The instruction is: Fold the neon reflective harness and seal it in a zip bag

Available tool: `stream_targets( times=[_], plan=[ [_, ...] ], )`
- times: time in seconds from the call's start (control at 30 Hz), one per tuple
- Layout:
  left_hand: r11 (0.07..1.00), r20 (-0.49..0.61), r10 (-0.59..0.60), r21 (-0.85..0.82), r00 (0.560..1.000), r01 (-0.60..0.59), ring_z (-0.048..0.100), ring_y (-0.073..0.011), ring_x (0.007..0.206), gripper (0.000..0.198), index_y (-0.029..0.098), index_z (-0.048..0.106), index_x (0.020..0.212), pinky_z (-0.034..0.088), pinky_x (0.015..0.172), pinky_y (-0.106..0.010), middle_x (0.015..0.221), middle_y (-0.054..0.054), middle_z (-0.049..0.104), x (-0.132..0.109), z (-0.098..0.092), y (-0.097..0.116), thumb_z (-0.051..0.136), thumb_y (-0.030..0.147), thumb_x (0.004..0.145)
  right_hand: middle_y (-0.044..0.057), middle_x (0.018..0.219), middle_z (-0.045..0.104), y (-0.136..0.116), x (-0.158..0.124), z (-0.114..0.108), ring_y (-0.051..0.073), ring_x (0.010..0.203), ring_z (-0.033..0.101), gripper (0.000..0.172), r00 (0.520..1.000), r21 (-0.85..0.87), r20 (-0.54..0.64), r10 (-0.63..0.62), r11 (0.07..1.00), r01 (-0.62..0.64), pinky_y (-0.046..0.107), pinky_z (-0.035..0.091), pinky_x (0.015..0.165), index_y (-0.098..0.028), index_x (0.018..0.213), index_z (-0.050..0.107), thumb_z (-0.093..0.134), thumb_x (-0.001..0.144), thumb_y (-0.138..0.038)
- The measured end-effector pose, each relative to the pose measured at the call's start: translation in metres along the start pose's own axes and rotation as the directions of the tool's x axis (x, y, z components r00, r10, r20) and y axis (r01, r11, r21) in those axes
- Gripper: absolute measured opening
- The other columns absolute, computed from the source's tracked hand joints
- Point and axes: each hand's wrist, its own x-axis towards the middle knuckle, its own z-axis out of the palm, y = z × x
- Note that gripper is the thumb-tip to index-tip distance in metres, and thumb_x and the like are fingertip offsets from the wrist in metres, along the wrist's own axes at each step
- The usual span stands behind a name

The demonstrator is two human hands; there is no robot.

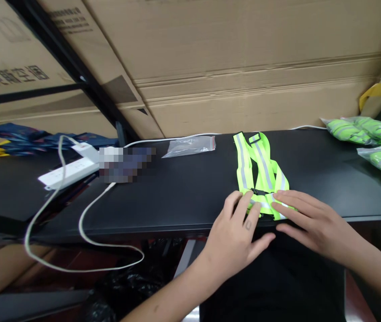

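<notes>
A neon yellow reflective safety vest [260, 165] with grey reflective stripes lies flat on the black table [183, 201], its straps joined by a black buckle [257, 192]. My left hand [237, 228] rests its fingertips on the vest's lower end, just left of the buckle. From the right, the fingers of my right hand [307, 219] lie across the same end. Neither hand visibly grips the vest, and together they hide part of its lower end.
Bagged neon vests [361, 132] lie at the table's right end. A transparent zip bag [190, 146], a blurred object [126, 164], a white power strip [67, 172] and its looping white cable [83, 266] lie to the left. Large cardboard boxes [244, 58] stand behind.
</notes>
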Motion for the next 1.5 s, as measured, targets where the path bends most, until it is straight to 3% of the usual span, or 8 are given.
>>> stream_targets(
  times=[0.27, 0.43, 0.6, 0.77, 0.97, 1.1, 1.27, 1.5],
  plan=[
    [0.966, -0.159, 0.126, -0.203, 0.979, -0.157, 0.060, -0.0268, 0.103, 0.030, 0.004, 0.062, 0.114, 0.058, 0.084, -0.042, 0.109, -0.021, 0.069, -0.017, -0.014, -0.006, 0.067, -0.001, 0.085, 0.012, 0.119, 0.071, -0.003, -0.009, -0.008, 0.022, 0.114, 0.063, 0.034, 0.994, 0.146, -0.064, -0.083, 0.985, 0.092, 0.039, 0.056, 0.097, -0.013, 0.125, 0.064, 0.058, 0.092, -0.005],
    [0.898, 0.061, -0.101, -0.425, 0.993, 0.117, 0.065, -0.0185, 0.092, 0.015, 0.016, 0.065, 0.110, 0.055, 0.084, -0.033, 0.101, -0.006, 0.073, 0.012, -0.021, -0.023, 0.063, 0.019, 0.096, 0.004, 0.109, 0.074, 0.026, 0.018, -0.016, 0.017, 0.096, 0.068, 0.027, 0.989, 0.349, 0.136, 0.051, 0.932, -0.096, 0.031, 0.055, 0.083, -0.024, 0.121, 0.066, 0.064, 0.094, -0.029],
    [0.803, 0.308, -0.284, -0.441, 0.908, 0.401, 0.064, -0.0159, 0.087, 0.027, 0.020, 0.067, 0.116, 0.053, 0.081, -0.029, 0.106, -0.004, 0.065, 0.045, -0.016, -0.047, 0.052, 0.036, 0.101, -0.004, 0.067, 0.066, 0.053, 0.047, -0.018, 0.013, 0.053, 0.053, 0.036, 0.855, 0.310, 0.379, 0.353, 0.822, -0.477, 0.027, 0.043, 0.054, -0.025, 0.110, 0.069, 0.061, 0.091, -0.054],
    [0.852, 0.363, -0.282, -0.330, 0.888, 0.406, 0.061, -0.0203, 0.095, 0.034, 0.020, 0.065, 0.119, 0.050, 0.090, -0.037, 0.098, -0.004, 0.064, 0.057, -0.003, -0.057, 0.040, 0.039, 0.105, 0.004, 0.091, 0.070, 0.068, 0.056, -0.006, 0.021, 0.083, 0.060, 0.038, 0.893, 0.327, 0.333, 0.301, 0.852, -0.409, 0.037, 0.047, 0.080, -0.023, 0.098, 0.069, 0.048, 0.097, -0.054],
    [0.933, 0.350, -0.291, -0.101, 0.890, 0.345, 0.060, -0.0182, 0.084, 0.027, 0.021, 0.062, 0.120, 0.051, 0.080, -0.034, 0.107, -0.006, 0.058, 0.069, 0.004, -0.050, 0.043, 0.027, 0.104, 0.009, 0.111, 0.063, 0.085, 0.051, 0.010, 0.027, 0.113, 0.056, 0.042, 0.909, 0.303, 0.306, 0.284, 0.876, -0.376, 0.051, 0.044, 0.103, -0.028, 0.117, 0.069, 0.044, 0.098, -0.056],
    [0.979, 0.345, -0.202, 0.082, 0.916, 0.185, 0.057, -0.0247, 0.097, 0.031, 0.016, 0.068, 0.100, 0.049, 0.089, -0.038, 0.094, -0.007, 0.063, 0.068, 0.005, -0.043, 0.041, 0.030, 0.105, 0.007, 0.092, 0.064, 0.082, 0.049, 0.012, 0.024, 0.089, 0.062, 0.038, 0.923, 0.195, 0.133, 0.360, 0.904, -0.380, 0.041, 0.053, 0.080, -0.024, 0.101, 0.071, 0.056, 0.093, -0.058],
    [0.988, 0.353, -0.137, 0.111, 0.926, 0.104, 0.059, -0.0289, 0.097, 0.051, 0.008, 0.066, 0.109, 0.052, 0.085, -0.043, 0.101, -0.014, 0.066, 0.055, 0.002, -0.029, 0.046, 0.054, 0.100, 0.003, 0.071, 0.068, 0.064, 0.041, 0.001, 0.016, 0.064, 0.062, 0.042, 0.934, 0.183, 0.078, 0.349, 0.916, -0.358, 0.030, 0.047, 0.062, -0.020, 0.075, 0.068, 0.052, 0.097, -0.052],
    [0.990, 0.316, -0.130, -0.018, 0.940, 0.143, 0.058, -0.0289, 0.108, 0.045, 0.010, 0.062, 0.117, 0.051, 0.094, -0.044, 0.109, -0.013, 0.067, 0.045, -0.004, -0.025, 0.057, 0.050, 0.096, 0.009, 0.122, 0.066, 0.039, 0.009, -0.015, 0.024, 0.106, 0.068, 0.036, 0.923, 0.215, 0.131, 0.361, 0.899, -0.382, 0.040, 0.057, 0.091, -0.025, 0.125, 0.067, 0.051, 0.099, -0.043]
  ],
)
